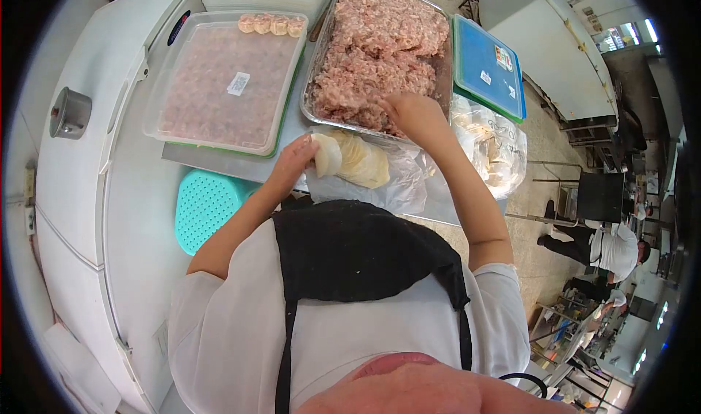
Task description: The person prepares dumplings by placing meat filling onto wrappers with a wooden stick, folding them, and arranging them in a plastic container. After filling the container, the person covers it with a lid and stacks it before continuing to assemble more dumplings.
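Observation:
My left hand (298, 157) is closed on a round, pale dough wrapper (327, 155), held beside a fanned stack of wrappers (364, 163) on a plastic bag (400, 184). My right hand (410, 115) reaches over the near edge of a large metal tray (312, 111) full of pink ground meat (380, 31). Its fingers are bent together at the meat; what they hold, if anything, is too small to make out. Left of the tray, several filled dumplings (270, 25) sit in a row at the top corner of a translucent lidded container (219, 85).
A blue-lidded container (488, 67) lies right of the tray, above bagged white rounds (496, 147). A turquoise perforated stool (208, 209) stands lower left, near white refrigerators (139, 217). One person (613, 250) works in the background at far right, near another person.

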Demonstrator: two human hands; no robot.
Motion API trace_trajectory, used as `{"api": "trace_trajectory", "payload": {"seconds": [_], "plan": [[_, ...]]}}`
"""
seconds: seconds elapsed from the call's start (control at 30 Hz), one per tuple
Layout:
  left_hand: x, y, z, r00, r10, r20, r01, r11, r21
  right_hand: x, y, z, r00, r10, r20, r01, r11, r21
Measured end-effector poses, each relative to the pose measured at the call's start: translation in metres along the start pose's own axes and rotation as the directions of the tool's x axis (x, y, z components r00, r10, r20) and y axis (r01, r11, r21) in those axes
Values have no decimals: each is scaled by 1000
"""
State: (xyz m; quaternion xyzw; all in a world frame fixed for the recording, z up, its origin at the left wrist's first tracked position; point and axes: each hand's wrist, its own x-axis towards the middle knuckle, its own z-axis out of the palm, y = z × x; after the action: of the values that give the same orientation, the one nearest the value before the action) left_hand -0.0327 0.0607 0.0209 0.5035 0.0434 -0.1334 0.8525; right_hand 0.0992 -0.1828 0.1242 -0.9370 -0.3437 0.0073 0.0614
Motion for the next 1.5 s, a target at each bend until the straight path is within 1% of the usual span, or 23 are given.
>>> {"api": "trace_trajectory", "payload": {"seconds": [0.03,0.1,0.13,0.2,0.4,0.43,0.47,0.53,0.6,0.7,0.73,0.8,0.83,0.87,0.93,0.97,1.07,1.17,1.23,1.27,1.33,1.47,1.5], "plan": [[-1,4,-1,1000,3,-1,-3,1000,0,12,-5,5,998,-24,-53,19,996,-84],[-1,11,-4,997,30,65,-53,919,390,24,-22,18,993,-53,-107,35,985,-168],[0,11,-7,997,34,63,-56,918,392,27,-32,27,995,-87,-55,74,976,-206],[2,9,-11,982,-129,141,155,969,-195,24,-41,36,992,-122,-3,118,964,-240],[-6,20,4,998,-33,49,21,974,224,-2,-28,29,998,-9,64,8,1000,28],[-2,22,6,998,-27,52,15,974,226,-8,-17,31,999,15,38,-25,963,268],[3,23,10,1000,-13,24,12,998,68,-11,-14,24,999,45,20,-49,869,493],[18,25,23,1000,-9,1,9,996,-88,-24,-11,11,984,175,-23,-124,781,613],[42,39,47,986,91,-137,-136,920,-366,-31,-5,2,949,311,-50,-180,666,724],[74,67,96,981,109,-158,-179,816,-549,-30,-2,2,915,386,116,-199,181,963],[84,75,106,982,110,-151,-176,820,-545,-31,-1,8,914,392,110,-193,180,964],[102,84,123,976,138,-170,-219,656,-723,-36,9,29,946,325,-12,-159,494,855],[109,83,122,966,117,-232,-246,695,-675,-42,18,34,901,228,-369,81,748,659],[116,76,112,966,122,-229,-248,698,-672,-49,26,24,898,228,-376,86,748,658],[131,56,93,961,172,-218,-273,723,-635,-69,39,-10,991,53,-127,-6,941,340],[138,54,97,928,84,-363,-304,733,-609,-76,39,-19,990,55,-131,-7,940,342],[128,62,137,922,91,-377,-285,819,-498,-83,43,-22,975,90,-205,-28,957,288],[132,60,144,952,101,-288,-254,783,-568,-82,56,-18,954,-2,-301,95,951,294],[134,58,142,955,51,-292,-237,724,-648,-91,53,-66,995,91,-29,-89,994,62],[132,59,149,954,52,-296,-240,725,-646,-94,53,-67,996,87,-29,-85,994,65],[127,64,164,942,91,-322,-274,762,-586,-97,48,-65,970,-13,-242,54,986,161],[133,63,167,940,110,-322,-298,723,-623,-85,77,-31,966,-58,-251,119,965,233],[139,54,148,953,156,-260,-287,737,-612,-84,91,-31,908,-145,-393,269,921,282]]}}
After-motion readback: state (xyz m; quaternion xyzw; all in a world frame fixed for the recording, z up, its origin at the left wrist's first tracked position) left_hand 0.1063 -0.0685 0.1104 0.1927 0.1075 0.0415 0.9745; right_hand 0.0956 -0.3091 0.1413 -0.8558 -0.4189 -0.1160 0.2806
